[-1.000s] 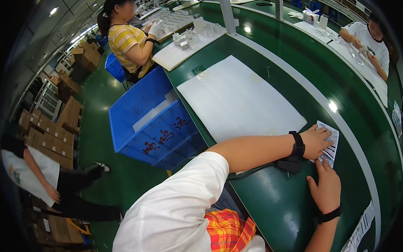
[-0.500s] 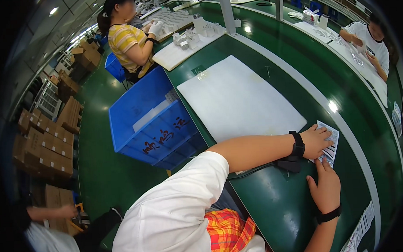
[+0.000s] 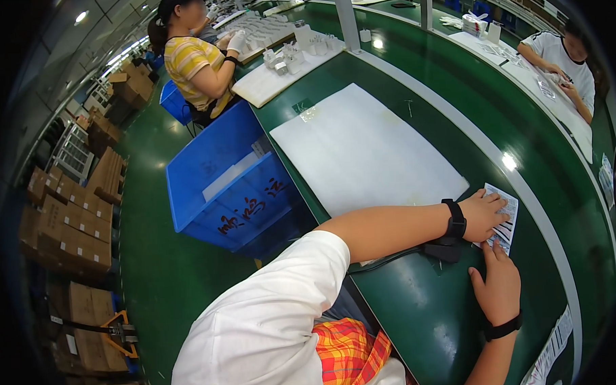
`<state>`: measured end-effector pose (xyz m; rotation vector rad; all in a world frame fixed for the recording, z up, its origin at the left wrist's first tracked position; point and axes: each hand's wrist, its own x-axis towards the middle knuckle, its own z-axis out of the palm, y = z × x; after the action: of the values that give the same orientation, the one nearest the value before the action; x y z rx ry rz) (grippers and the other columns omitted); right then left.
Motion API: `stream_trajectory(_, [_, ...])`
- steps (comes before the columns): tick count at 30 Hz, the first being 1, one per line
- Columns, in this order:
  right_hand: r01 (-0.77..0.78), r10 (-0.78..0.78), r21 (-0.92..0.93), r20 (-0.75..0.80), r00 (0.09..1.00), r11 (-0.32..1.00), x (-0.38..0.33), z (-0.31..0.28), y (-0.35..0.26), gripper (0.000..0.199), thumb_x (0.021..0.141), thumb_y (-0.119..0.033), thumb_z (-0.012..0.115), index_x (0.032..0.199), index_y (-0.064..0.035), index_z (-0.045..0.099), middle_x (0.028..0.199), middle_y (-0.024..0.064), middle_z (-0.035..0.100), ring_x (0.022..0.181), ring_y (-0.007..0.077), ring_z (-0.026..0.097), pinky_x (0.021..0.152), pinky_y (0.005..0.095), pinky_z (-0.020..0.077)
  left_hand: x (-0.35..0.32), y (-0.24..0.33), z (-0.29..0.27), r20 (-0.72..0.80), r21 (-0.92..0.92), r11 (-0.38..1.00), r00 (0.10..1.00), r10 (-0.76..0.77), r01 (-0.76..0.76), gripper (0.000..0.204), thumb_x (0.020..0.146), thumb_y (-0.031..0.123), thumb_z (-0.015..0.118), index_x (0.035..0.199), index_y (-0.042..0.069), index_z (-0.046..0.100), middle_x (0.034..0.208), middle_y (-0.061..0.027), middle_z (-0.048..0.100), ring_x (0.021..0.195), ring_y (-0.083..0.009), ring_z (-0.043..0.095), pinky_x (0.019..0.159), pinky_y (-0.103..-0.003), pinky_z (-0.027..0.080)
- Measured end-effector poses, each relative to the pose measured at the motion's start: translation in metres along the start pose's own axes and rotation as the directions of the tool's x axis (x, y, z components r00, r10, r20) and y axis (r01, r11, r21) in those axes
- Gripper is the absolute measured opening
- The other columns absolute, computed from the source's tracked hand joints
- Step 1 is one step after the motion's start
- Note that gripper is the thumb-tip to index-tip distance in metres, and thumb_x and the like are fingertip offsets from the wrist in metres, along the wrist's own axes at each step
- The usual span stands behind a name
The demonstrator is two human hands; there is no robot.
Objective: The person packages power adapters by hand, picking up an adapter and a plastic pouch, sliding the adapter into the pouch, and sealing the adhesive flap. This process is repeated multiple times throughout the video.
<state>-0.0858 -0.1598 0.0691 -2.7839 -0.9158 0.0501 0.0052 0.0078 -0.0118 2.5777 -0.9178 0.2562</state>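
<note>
My left hand (image 3: 484,215) lies flat with its fingers spread on a small stack or sheet of printed paper (image 3: 510,209) at the right of the green table. Just below it, my right hand (image 3: 499,285) rests with fingers stretched out, its fingertips at the paper's near edge. Both wrists wear black bands. The hands cover much of the paper, so I cannot tell whether it is one sheet or several. A black box-like object (image 3: 442,251) with a cable sits beneath my left wrist.
A white mat (image 3: 367,150) lies on the green table (image 3: 421,317). Left of it stands a blue bin (image 3: 233,188) holding pale flat pieces. More printed sheets (image 3: 550,352) lie at lower right. Co-workers sit at far left and far right; cartons (image 3: 71,221) line the floor.
My hands and the paper have not visibly moved. The person at lower left has gone out of view, showing a pallet jack. The co-worker at right has brought both hands together lower down.
</note>
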Motion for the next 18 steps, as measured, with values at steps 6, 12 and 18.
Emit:
stream_trajectory(6, [-0.007, 0.006, -0.043, -0.018, 1.0, 0.999, -0.004, 0.001, 0.002, 0.056, 0.078, -0.016, 0.072, 0.127, 0.0024, 0.054, 0.128, 0.0267, 0.056, 0.114, 0.0405, 0.056, 0.097, 0.0433, 0.0461, 0.004, 0.003, 0.001, -0.007, 0.048, 0.998, 1.0, 0.027, -0.027, 0.052, 0.085, 0.026, 0.058, 0.135, 0.012, 0.051, 0.144, -0.0202, 0.041, 0.133, -0.0375, 0.038, 0.106, -0.053, 0.032])
stream_trajectory(12, [0.034, -0.034, 0.047, -0.006, 0.999, 0.998, 0.006, -0.005, -0.004, 0.054, 0.077, -0.019, 0.072, 0.125, 0.0003, 0.054, 0.117, 0.0242, 0.059, 0.104, 0.0393, 0.059, 0.09, 0.0451, 0.0483, 0.001, 0.001, -0.023, 0.056, 0.161, 0.987, 0.998, 0.01, -0.019, 0.066, 0.071, 0.027, 0.075, 0.131, 0.013, 0.053, 0.133, -0.0166, 0.05, 0.122, -0.0339, 0.049, 0.096, -0.05, 0.042])
stream_trajectory(18, [-0.013, 0.015, 0.049, -0.046, 0.999, 0.999, 0.004, 0.004, 0.01, 0.035, 0.075, -0.023, 0.073, 0.101, -0.0009, 0.063, 0.092, 0.0183, 0.066, 0.086, 0.0343, 0.065, 0.075, 0.0449, 0.0534, 0.005, -0.014, -0.01, 0.002, 0.11, 0.984, 0.99, 0.14, -0.14, 0.056, 0.082, 0.018, 0.063, 0.136, 0.012, 0.05, 0.143, -0.0171, 0.045, 0.131, -0.0356, 0.043, 0.105, -0.052, 0.036])
